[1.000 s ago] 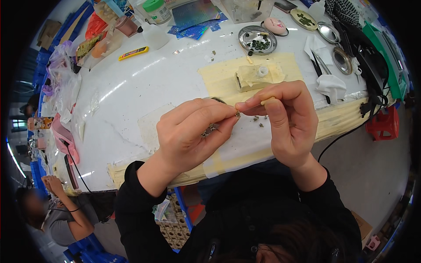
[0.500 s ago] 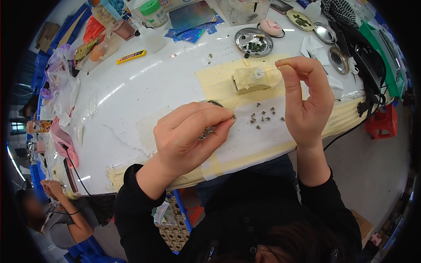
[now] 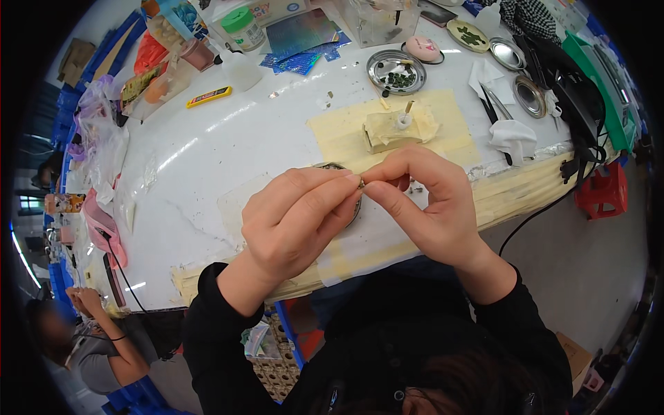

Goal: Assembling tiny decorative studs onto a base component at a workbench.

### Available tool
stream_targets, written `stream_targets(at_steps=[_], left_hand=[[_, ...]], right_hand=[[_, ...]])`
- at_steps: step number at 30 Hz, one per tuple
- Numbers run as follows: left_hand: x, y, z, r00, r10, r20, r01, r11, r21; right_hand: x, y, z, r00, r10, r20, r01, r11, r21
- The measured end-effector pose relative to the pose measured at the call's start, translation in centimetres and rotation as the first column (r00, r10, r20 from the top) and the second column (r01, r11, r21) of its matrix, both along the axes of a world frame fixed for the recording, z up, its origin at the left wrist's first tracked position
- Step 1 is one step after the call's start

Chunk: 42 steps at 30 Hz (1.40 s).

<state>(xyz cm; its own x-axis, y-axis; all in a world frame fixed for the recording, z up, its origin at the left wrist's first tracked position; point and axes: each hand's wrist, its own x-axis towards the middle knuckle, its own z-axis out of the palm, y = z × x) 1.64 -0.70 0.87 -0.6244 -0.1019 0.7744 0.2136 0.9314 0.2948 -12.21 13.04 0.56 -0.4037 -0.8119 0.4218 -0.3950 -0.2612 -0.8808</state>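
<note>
My left hand (image 3: 287, 218) is closed in a pinch on a small brownish metal piece (image 3: 360, 182), held above the white paper. My right hand (image 3: 432, 207) meets it from the other side, its thumb and forefinger closed at the same piece. Whether a second part sits between the fingers is too small to tell. Partly hidden below my left hand is a round tin (image 3: 355, 213). Just beyond my hands, a thin brown stick (image 3: 409, 108) stands in a small white pot (image 3: 403, 122), set on a tape-wrapped block (image 3: 379, 137).
A round metal dish (image 3: 382, 81) with dark green bits lies beyond the block. Tweezers (image 3: 496, 104) and crumpled white tissue (image 3: 513, 138) are at right. A yellow box (image 3: 209, 97) and plastic bags (image 3: 97, 131) lie left. Another person (image 3: 111, 346) works at the far left.
My right hand has moved down and left from the white pot to my left hand's fingertips. The thin stick it held now stands in the pot. My left hand has barely moved.
</note>
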Motion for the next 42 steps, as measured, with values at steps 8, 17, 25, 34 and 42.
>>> stream_targets(at_steps=[8,17,25,34,42], left_hand=[[0.1,0.2,0.3,1.000,0.006,0.025,-0.004,0.998,-0.066],[0.0,0.3,0.1,0.998,0.029,0.056,-0.030,0.999,0.018],[0.0,0.2,0.2,0.995,-0.037,0.088,0.023,0.988,0.151],[0.3,0.1,0.4,0.986,-0.097,0.138,0.064,0.973,0.224],[0.0,0.4,0.3,0.990,0.004,0.144,-0.010,0.999,0.040]], right_hand=[[-0.2,0.1,-0.5,0.992,0.020,0.126,-0.023,1.000,0.020],[-0.1,-0.1,-0.5,0.948,-0.105,-0.300,0.079,0.992,-0.100],[0.3,0.2,-0.7,0.989,0.037,0.140,-0.037,0.999,-0.002],[0.6,0.0,-1.0,0.876,0.114,0.468,-0.140,0.990,0.022],[0.7,-0.3,-1.5,0.923,-0.209,-0.324,0.168,0.974,-0.152]])
